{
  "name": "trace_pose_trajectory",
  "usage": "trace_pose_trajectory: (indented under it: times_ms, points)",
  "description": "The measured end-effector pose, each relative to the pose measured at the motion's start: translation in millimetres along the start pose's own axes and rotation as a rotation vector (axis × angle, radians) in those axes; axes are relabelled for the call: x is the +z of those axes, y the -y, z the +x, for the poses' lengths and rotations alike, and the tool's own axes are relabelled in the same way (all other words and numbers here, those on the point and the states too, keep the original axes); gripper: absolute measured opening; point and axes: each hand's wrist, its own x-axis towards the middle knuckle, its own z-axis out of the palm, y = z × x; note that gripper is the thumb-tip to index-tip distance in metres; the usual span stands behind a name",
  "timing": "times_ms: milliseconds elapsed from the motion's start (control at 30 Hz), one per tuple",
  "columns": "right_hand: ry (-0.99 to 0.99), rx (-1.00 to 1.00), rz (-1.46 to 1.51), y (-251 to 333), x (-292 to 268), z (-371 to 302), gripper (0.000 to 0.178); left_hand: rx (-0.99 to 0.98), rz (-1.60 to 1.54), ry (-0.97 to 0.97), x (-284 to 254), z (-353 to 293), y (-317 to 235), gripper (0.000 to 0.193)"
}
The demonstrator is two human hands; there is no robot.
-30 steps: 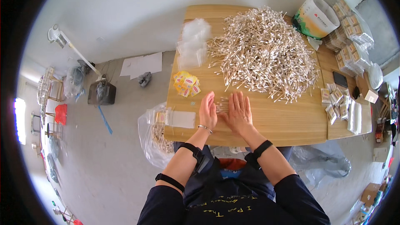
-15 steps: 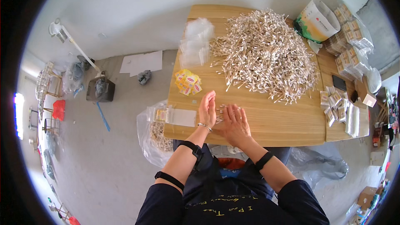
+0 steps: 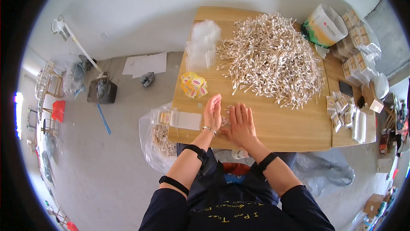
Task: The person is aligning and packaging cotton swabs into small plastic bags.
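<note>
A small group of cotton swabs [image 3: 226, 120] lies on the wooden table between my two hands, partly hidden by them. My left hand [image 3: 212, 113] stands on its edge at their left side, fingers stretched and holding nothing. On their right, my right hand [image 3: 241, 125] rests palm down, fingers extended and its thumb reaching toward the left hand. Beyond the hands a large heap of loose cotton swabs [image 3: 273, 60] is piled up. Left of my left hand lies a white card [image 3: 189, 120], beside a clear pack of swabs [image 3: 165, 117] at the table edge.
Yellow-and-white printed slips [image 3: 194, 85] and clear plastic bags [image 3: 202, 45] lie on the left of the table [image 3: 294, 130]. At right are a white bag [image 3: 325, 26], stacked swab packs [image 3: 361, 38], a black phone [image 3: 346, 88] and smaller packs [image 3: 339, 111]. A plastic sack [image 3: 149, 139] hangs below left.
My right hand has turned a little, its fingers now pointing straighter away from me and lying flatter beside the swabs. My left hand stays nearly in place.
</note>
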Motion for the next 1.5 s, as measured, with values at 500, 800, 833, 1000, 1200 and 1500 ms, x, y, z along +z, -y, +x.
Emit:
trace_pose_trajectory:
  times_ms: [500,800,833,1000,1200,1500]
  points:
    - [0.015,-0.003,0.005,-4,0,-13,0.084,-0.036,-0.051,0.004,3,3,0,0.042]
    - [0.014,-0.095,0.012,2,1,-35,0.090,-0.069,-0.073,0.006,1,2,-1,0.040]
    - [0.009,-0.094,-0.011,1,1,-31,0.090,-0.061,-0.079,0.003,1,2,-2,0.039]
    - [0.003,-0.034,0.067,-1,-1,-16,0.086,-0.052,-0.111,-0.007,2,3,3,0.038]
    - [-0.303,0.160,0.361,-11,-3,-11,0.090,-0.077,-0.069,0.009,-3,4,-1,0.039]
    - [-0.620,0.241,1.002,-34,15,-2,0.077,-0.027,0.053,0.049,0,-19,-32,0.047]
